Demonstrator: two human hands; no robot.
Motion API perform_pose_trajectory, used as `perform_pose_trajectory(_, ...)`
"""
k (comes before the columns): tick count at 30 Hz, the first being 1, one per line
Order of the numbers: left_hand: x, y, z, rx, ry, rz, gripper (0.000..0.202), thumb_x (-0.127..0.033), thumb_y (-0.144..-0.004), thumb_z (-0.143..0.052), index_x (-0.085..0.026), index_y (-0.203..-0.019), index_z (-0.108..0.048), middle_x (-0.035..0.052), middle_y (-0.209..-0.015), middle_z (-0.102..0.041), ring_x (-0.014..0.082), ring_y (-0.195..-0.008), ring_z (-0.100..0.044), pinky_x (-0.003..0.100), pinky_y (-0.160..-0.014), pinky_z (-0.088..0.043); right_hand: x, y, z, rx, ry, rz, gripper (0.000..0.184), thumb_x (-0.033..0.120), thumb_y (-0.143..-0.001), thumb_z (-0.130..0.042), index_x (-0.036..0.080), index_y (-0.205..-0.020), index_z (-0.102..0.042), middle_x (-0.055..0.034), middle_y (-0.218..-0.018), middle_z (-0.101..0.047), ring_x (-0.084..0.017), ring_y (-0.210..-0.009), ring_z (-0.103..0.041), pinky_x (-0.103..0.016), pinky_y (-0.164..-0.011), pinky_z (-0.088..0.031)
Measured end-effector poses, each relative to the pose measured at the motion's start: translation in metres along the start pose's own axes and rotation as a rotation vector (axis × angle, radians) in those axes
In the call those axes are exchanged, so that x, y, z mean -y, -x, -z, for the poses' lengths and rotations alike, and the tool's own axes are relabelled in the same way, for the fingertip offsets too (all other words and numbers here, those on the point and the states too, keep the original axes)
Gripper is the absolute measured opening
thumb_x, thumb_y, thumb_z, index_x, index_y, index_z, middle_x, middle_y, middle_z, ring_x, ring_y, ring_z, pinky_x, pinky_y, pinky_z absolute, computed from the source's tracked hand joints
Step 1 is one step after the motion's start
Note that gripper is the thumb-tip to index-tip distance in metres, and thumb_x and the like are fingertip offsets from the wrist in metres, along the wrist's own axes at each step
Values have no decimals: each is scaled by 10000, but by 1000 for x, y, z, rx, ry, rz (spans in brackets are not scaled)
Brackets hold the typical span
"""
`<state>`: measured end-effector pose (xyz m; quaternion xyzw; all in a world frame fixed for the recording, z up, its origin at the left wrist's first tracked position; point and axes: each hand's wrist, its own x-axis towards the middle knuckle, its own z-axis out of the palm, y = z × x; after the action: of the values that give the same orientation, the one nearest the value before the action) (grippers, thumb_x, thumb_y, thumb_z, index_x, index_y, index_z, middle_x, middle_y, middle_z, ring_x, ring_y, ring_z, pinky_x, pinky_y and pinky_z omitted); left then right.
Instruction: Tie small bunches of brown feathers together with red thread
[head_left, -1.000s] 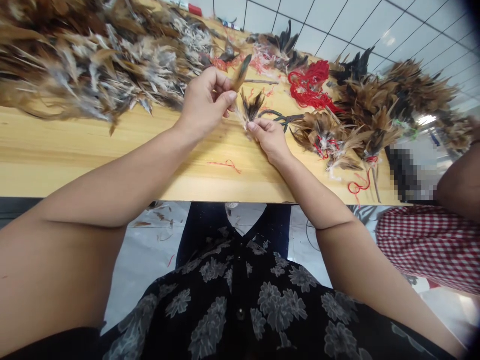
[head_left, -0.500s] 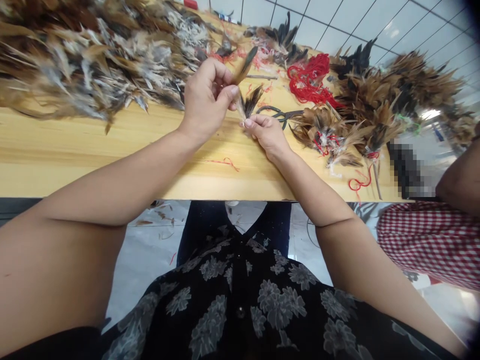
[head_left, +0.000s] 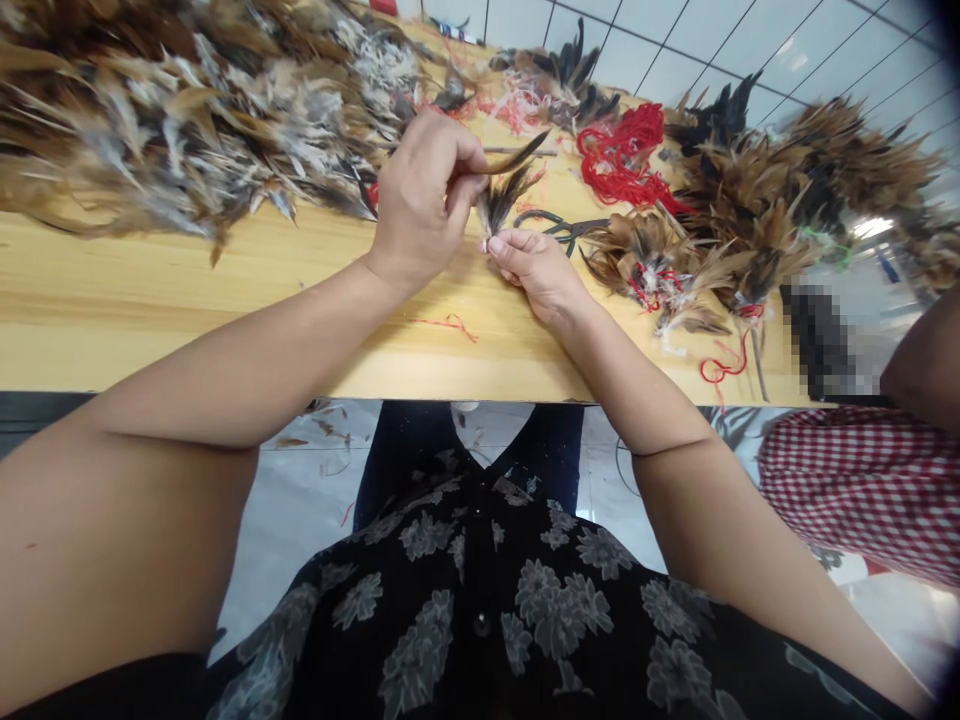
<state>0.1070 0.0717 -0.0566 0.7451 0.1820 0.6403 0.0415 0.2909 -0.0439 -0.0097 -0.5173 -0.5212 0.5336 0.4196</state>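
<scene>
Small feather bunch (head_left: 507, 203): it is held up over the table (head_left: 187, 320), near the middle, with dark tips fanned up and pale ends down in your right hand (head_left: 536, 268).
Your right hand: your thumb and finger pinch the pale ends.
Long feather (head_left: 521, 157): it pokes out of your left hand (head_left: 429, 190), just above the small feather bunch, with its dark tip off to the right.
Your left hand: your fingers are closed on the long feather and hide its low end. I cannot tell if they touch the small feather bunch too.
Scissors (head_left: 574, 231): they lie just past your right hand, handles toward you, in the way on that side.
Thin stick (head_left: 547, 152): it lies behind the long feather, partly hidden.
Bit of red thread (head_left: 454, 322): it lies on the wood, on your side of both hands.
Red yarn (head_left: 622, 160): a messy heap beyond the scissors.
Tied bunches (head_left: 637, 245): brown feathers with red string, right by the scissors, crowding your right side.
Big feather pile (head_left: 225, 120): brown and white, it fills the far left, close to your left hand.
Brown feather heap (head_left: 750, 190): behind the tied bunches.
Person beside you: an arm (head_left: 926, 350) and checked cloth (head_left: 862, 490) show at the right edge.
Wall (head_left: 675, 45): white tiles at the back.
</scene>
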Motion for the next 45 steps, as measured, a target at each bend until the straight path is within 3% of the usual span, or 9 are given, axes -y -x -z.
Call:
perform_pose_trajectory(3,-2,0,0,-59,58,-193,205,-318,-1040,-705,-304,-1245,-709,111,-1024,-658,375,-949,-693,512,-794,-543,-1,-1,1,47,5,8,534,534,-991,-1086,234,-871,-661,58,-714,-518,-112,-708,-420,-253,-638,-319)
perform_pose_trajectory(5,-2,3,-1,-31,76,-174,194,-320,-1056,-706,-304,-1249,-714,113,-1041,-661,368,-961,-681,517,-817,-563,-1,-1,0,63,-1,20,561,546,-1004,-1074,238,-862,-627,58,-721,-514,-107,-700,-411,-250,-629,-312)
perform_pose_trajectory(9,4,7,-4,146,77,216,380,-497,-995,-969,-313,-1218,-723,130,-1189,-726,397,-1128,-715,606,-991,-655,1,-1,1,38,-48,26,558,501,-1063,-1027,245,-849,-581,76,-719,-459,-96,-679,-380,-249,-627,-328)
perform_pose_trajectory(12,4,6,3,151,173,498,624,-628,-865,-1123,-358,-1292,-756,98,-1365,-761,381,-1201,-730,586,-997,-692,1,-3,3,-6,-80,7,538,478,-1098,-995,252,-862,-568,95,-704,-424,-90,-654,-352,-254,-609,-305)
perform_pose_trajectory(16,-19,2,21,147,278,788,542,-763,-897,-1080,-376,-1096,-758,32,-1045,-765,362,-1212,-734,561,-1058,-671,0,-5,5,-40,-70,-9,587,527,-1053,-1037,269,-871,-542,121,-673,-381,-87,-623,-318,-256,-586,-264)
perform_pose_trajectory(21,-58,-1,19,306,507,1042,796,-1022,-784,-1047,-316,-813,-680,39,-785,-718,289,-824,-681,487,-808,-619,3,0,-4,-40,-64,16,607,551,-1041,-1039,266,-834,-545,98,-671,-466,-100,-639,-371,-262,-609,-338)
perform_pose_trajectory(26,-69,-4,16,332,554,1037,757,-878,-827,-1123,-316,-812,-616,12,-756,-707,270,-783,-715,457,-763,-640,3,2,-10,-25,-45,60,681,718,-1006,-1029,256,-824,-564,79,-702,-518,-94,-676,-400,-250,-644,-380)
perform_pose_trajectory(36,-66,-13,25,282,526,1016,649,-961,-858,-996,-389,-1004,-724,9,-768,-744,409,-1410,-806,592,-1069,-648,-2,-1,-4,-84,-17,39,545,624,-1076,-989,257,-859,-649,94,-646,-434,-114,-650,-387,-252,-610,-368)
perform_pose_trajectory(45,-80,-19,24,205,425,1058,611,-848,-793,-1071,-392,-1010,-726,-9,-779,-775,398,-1260,-841,602,-1068,-673,2,-1,-9,-66,-6,22,493,472,-1037,-1053,228,-855,-665,88,-678,-488,-103,-671,-425,-258,-643,-367)
